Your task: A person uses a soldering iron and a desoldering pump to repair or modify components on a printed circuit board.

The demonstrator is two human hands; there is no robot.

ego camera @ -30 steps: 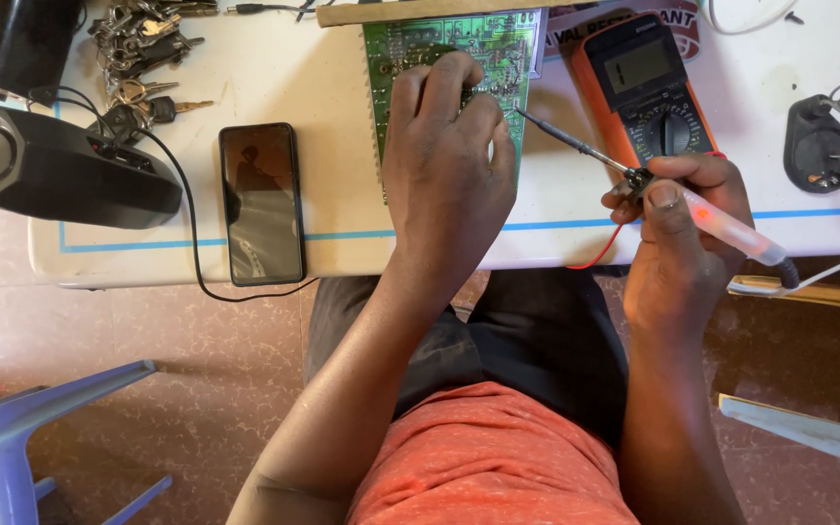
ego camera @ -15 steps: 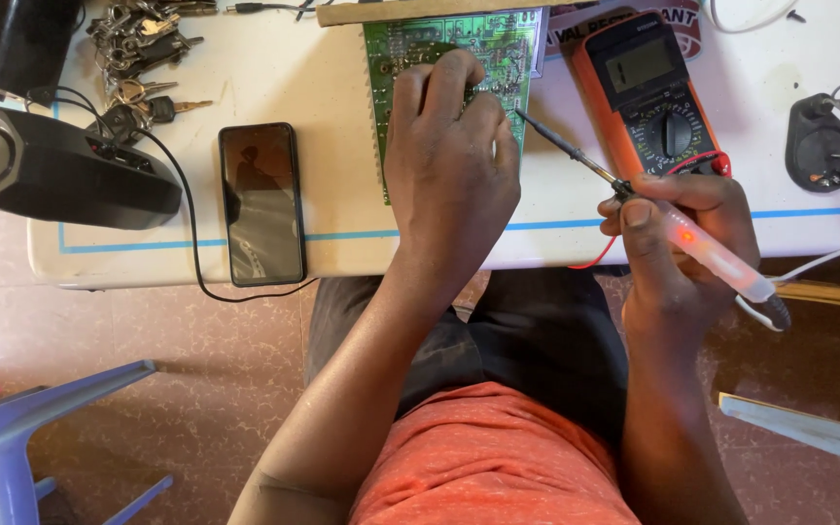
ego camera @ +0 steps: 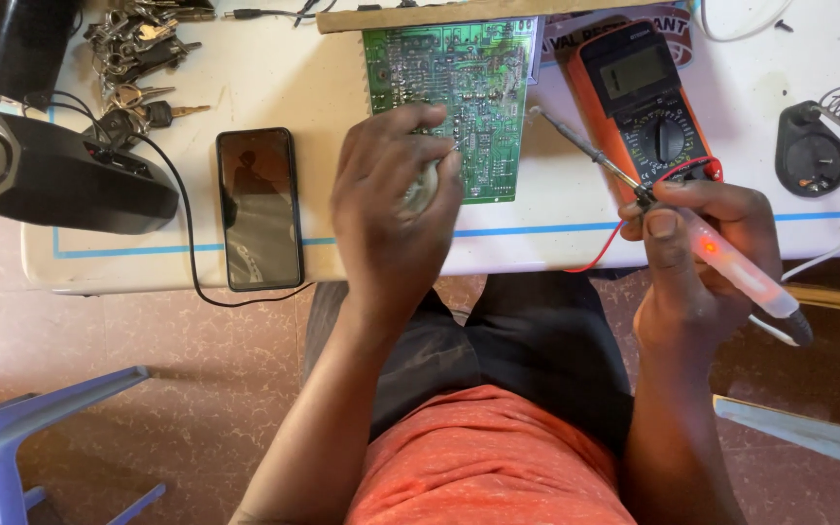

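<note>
A white tabletop (ego camera: 274, 87) with a thin blue line taped or painted along its near edge stands over a reddish tiled floor, and the person sits tight against that edge, knees under it.

The green circuit board (ego camera: 459, 78) lies flat near the far edge, roughly in the middle, solder side up, so its joints are open to work from above. The left hand (ego camera: 391, 204) rests on the board's near left corner, fingers curled around something small and pale that I cannot make out; the palm's weight seems to pin the board so it will not slide.

The right hand (ego camera: 702, 253) is closed around a soldering iron (ego camera: 673, 219), pinched like a pen close to the metal shaft, which gives fine control of the tip. The tip hangs just off the board's right edge, not touching it. A red light glows in the handle, and its cord trails off past the near right edge, clear of the work.

Just right of the board sits an orange multimeter (ego camera: 648, 97), screen facing the person, with a red lead looping over the edge. Farther right is a black iron stand (ego camera: 814, 146) with a wire coil. A dark phone (ego camera: 260, 209) lies face up left of the hand, beside a black speaker (ego camera: 51, 170) and a bunch of keys (ego camera: 138, 68) at the far left corner.
</note>
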